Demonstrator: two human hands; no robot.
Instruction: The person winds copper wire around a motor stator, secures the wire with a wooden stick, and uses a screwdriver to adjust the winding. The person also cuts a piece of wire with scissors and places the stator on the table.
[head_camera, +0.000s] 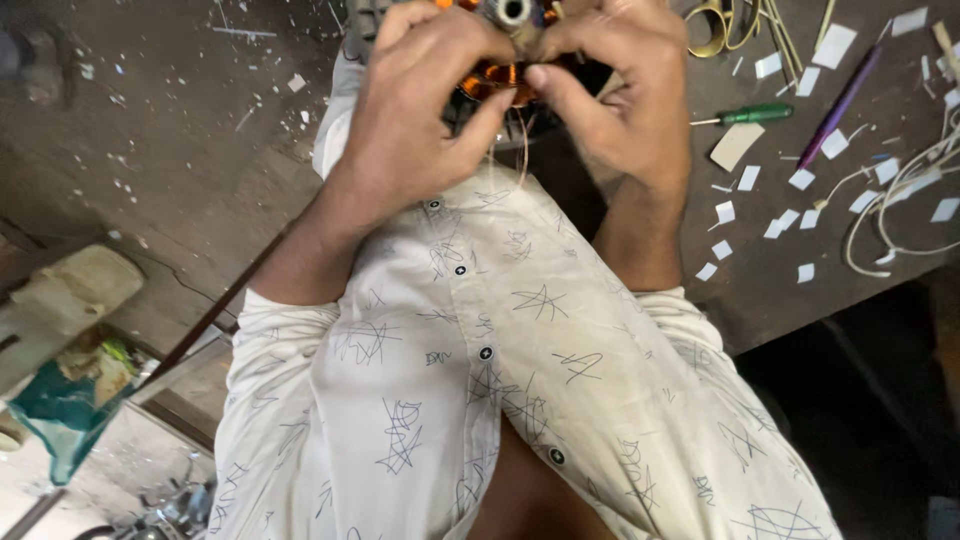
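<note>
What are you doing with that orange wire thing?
A person holds a round motor part wound with copper wire in both hands. The left hand and right hand pinch its coils with their fingertips. A green screwdriver, a purple stick and white paper bits lie on the dark table.

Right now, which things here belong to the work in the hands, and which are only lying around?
In the work:
- left hand
- right hand
- copper coil
- copper wire

Lying about:
- green screwdriver
- purple pen
- white paper bits
- white cord
</note>
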